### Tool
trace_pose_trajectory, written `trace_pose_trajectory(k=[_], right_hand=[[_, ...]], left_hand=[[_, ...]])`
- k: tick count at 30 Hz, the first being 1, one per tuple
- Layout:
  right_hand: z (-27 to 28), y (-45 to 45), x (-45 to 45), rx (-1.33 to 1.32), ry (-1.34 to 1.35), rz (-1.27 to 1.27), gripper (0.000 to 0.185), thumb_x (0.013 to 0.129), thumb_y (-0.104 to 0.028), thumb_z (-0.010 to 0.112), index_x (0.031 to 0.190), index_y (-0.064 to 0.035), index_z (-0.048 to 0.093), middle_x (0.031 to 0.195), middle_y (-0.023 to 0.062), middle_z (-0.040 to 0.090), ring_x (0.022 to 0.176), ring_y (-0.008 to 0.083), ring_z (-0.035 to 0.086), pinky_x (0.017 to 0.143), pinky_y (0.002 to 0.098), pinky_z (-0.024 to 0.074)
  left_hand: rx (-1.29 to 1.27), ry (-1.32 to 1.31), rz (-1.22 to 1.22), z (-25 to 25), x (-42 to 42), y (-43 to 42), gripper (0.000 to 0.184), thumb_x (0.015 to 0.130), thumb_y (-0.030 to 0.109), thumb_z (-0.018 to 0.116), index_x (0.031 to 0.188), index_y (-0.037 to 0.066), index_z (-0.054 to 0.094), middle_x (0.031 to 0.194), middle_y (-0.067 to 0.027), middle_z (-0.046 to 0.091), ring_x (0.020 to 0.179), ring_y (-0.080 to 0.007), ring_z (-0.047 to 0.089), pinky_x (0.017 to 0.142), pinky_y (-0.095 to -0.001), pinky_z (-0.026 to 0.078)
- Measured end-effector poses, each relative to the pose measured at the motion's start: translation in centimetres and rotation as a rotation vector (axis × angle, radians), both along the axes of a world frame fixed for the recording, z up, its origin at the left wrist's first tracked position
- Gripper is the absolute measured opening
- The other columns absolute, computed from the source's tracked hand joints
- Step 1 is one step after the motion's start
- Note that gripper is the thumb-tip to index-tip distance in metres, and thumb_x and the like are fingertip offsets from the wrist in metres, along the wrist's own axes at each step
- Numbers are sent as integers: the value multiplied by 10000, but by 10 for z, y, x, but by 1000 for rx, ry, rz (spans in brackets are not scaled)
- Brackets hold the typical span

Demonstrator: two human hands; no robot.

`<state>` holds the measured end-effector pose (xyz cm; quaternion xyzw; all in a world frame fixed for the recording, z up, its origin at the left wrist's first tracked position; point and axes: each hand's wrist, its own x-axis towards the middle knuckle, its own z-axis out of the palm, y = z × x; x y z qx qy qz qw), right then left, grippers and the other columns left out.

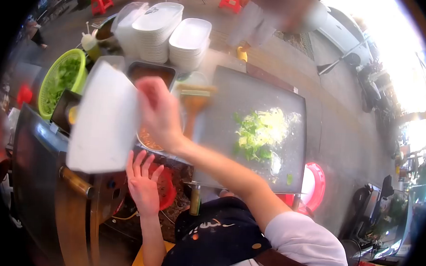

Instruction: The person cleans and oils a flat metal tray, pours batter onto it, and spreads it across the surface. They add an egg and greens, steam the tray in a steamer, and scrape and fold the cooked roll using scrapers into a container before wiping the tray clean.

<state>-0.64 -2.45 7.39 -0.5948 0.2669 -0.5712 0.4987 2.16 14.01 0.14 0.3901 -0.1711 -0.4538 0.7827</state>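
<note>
My right hand point(159, 111), smeared by motion, has its fingers closed at the right edge of a white takeaway tray point(104, 123). The tray is tilted up and blurred, left of the griddle. Below it my left hand point(144, 181) is raised with fingers spread and nothing in it; whether a fingertip touches the tray I cannot tell. Beneath my right wrist a round bowl of reddish-brown bits point(151, 140) is partly hidden. A wide wooden-handled brush point(194, 103) is just right of that hand. Chopped greens and a pale yellow-white food point(265, 135) lie on the flat griddle point(228, 110).
Stacked white trays point(155, 30) and a shorter stack point(190, 41) stand behind a pan of dark red sauce point(151, 74). A green basket of leaves point(63, 81) is at the left. A person point(275, 17) stands beyond the counter. A wooden handle point(76, 181) juts out left.
</note>
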Motion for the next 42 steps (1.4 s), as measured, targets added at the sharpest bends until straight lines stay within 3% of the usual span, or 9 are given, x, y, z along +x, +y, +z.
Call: trace_pose_trajectory(k=[9, 14, 20, 22, 24, 27, 33, 37, 42], right_hand=[[-103, 29, -215, 548, 110, -158, 132, 903, -27, 568, 1014, 31, 611, 917, 66, 673, 836, 92, 607, 746, 226, 476], [-111, 28, -265, 937, -515, 76, 306, 871, -76, 649, 1157, -15, 559, 1137, 66, 611, 1039, 123, 550, 904, 306, 424], [-93, 31, -293, 1131, -86, 229, 468, 904, -106, 609, 1325, -17, 427, 1211, 110, 574, 1158, 217, 530, 1004, 428, 428], [-112, 14, -316, 731, 81, 37, 277, 918, -80, 542, 1154, 33, 453, 993, 168, 634, 903, 305, 649, 758, 425, 550], [-102, 2, -333, 245, 968, 83, 218, 866, -48, 556, 1057, -4, 460, 757, 186, 621, 719, 359, 645, 617, 437, 529], [-123, 30, -300, -245, 1361, 643, 270, 791, -35, 580, 1034, -19, 463, 618, 186, 579, 640, 378, 615, 584, 444, 499], [-198, 25, -234, -237, 1278, 535, 199, 784, -75, 582, 935, -2, 476, 594, 173, 575, 591, 379, 612, 518, 463, 485], [-201, 59, -273, -208, 1027, 562, 121, 821, -89, 552, 889, -3, 499, 615, 206, 572, 602, 381, 613, 547, 474, 491], [-168, 96, -438, 75, 1471, 221, 117, 829, -70, 584, 908, -45, 501, 724, 155, 587, 660, 353, 606, 550, 430, 482]], left_hand=[[358, 247, -184, -24, -138, -28, 428, 971, 150, 502, 1371, 74, 370, 1317, -96, 480, 1191, -239, 508, 899, -522, 523], [310, 155, -289, -26, -175, -43, 413, 966, 93, 491, 1359, 33, 375, 1301, -103, 487, 1151, -231, 533, 908, -475, 524], [259, 37, -23, -31, -148, -33, 424, 910, -27, 527, 1320, 10, 425, 1260, -114, 515, 1067, -224, 574, 887, -398, 537], [255, -68, 85, -23, -99, -7, 433, 889, -53, 540, 1306, 21, 452, 1246, -107, 529, 1071, -223, 575, 870, -377, 544], [287, -169, 163, -11, -55, 19, 429, 878, -62, 545, 1291, 31, 475, 1226, -98, 545, 1074, -219, 575, 847, -363, 550], [200, -214, 167, 0, -23, 41, 398, 894, -34, 536, 1283, 39, 489, 1213, -89, 556, 1073, -201, 567, 896, -369, 500], [-96, -56, 103, 14, -20, 23, 368, 930, 39, 529, 1295, 59, 488, 1299, -75, 526, 1208, -215, 482, 1054, -407, 357], [63, -1038, -400, 26, -42, 3, 295, 860, -6, 578, 1150, 45, 597, 1044, -74, 594, 979, -201, 558, 875, -359, 427], [-162, -2032, -873, -45, -133, -26, 309, 756, 102, 565, 1058, 90, 625, 862, -90, 538, 865, -228, 539, 761, -326, 433]])
